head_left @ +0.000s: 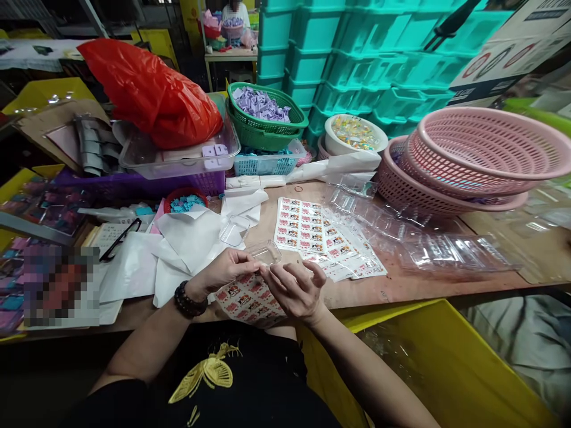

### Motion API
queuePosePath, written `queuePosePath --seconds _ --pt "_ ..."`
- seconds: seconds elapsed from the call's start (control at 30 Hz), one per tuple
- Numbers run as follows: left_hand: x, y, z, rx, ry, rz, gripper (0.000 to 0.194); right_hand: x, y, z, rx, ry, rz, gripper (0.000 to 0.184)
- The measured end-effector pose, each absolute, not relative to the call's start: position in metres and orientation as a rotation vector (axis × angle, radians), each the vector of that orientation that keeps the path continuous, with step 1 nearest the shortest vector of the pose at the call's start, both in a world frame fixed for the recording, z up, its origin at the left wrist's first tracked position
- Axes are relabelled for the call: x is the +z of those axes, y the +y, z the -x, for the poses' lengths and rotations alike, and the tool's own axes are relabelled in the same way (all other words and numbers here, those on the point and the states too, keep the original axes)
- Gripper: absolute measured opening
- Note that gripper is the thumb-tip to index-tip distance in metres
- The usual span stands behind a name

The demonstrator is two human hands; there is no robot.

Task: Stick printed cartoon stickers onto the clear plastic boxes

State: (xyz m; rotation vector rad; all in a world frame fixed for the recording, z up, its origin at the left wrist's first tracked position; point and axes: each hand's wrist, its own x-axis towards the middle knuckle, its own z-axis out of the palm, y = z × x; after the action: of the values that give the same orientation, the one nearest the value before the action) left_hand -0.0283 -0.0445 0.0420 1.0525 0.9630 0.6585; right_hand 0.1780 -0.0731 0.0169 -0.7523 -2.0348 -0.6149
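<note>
In the middle of the head view my left hand (226, 270), with a dark beaded bracelet at the wrist, pinches the near edge of a small clear plastic shell (267, 252). My right hand (295, 289) meets it fingertip to fingertip; its thumb and forefinger are pressed together, the other fingers curled loosely. Whatever lies between the right fingertips is too small to make out. Below both hands is a sheet of red cartoon stickers (250, 300) at the table's front edge. A second clear shell (234, 230) rests just beyond my left hand.
More sticker sheets (300, 224) and clear plastic trays (455, 252) lie to the right. White backing paper (187, 238) covers the left. Behind stand pink baskets (446, 196), a green basket (267, 139), a white bowl (332, 128) and a red bag (156, 101). A yellow bin (428, 356) sits below the edge.
</note>
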Motion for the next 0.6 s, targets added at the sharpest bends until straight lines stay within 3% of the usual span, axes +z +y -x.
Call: queuePosePath --seconds 0.23,0.43,0.6 --pt "0.051 -0.039 0.017 0.668 0.982 -1.160 0.043 0.020 -0.070 -0.192 -0.398 -2.103 0.726 0.041" --pt "0.073 0.025 0.002 1.021 1.105 -1.146 0.043 0.046 -0.092 -0.200 -0.332 -1.864 0.822 0.043" --pt "0.073 0.112 0.000 1.303 1.588 -1.256 0.022 0.050 -0.086 -0.202 0.280 -1.386 1.023 0.019"
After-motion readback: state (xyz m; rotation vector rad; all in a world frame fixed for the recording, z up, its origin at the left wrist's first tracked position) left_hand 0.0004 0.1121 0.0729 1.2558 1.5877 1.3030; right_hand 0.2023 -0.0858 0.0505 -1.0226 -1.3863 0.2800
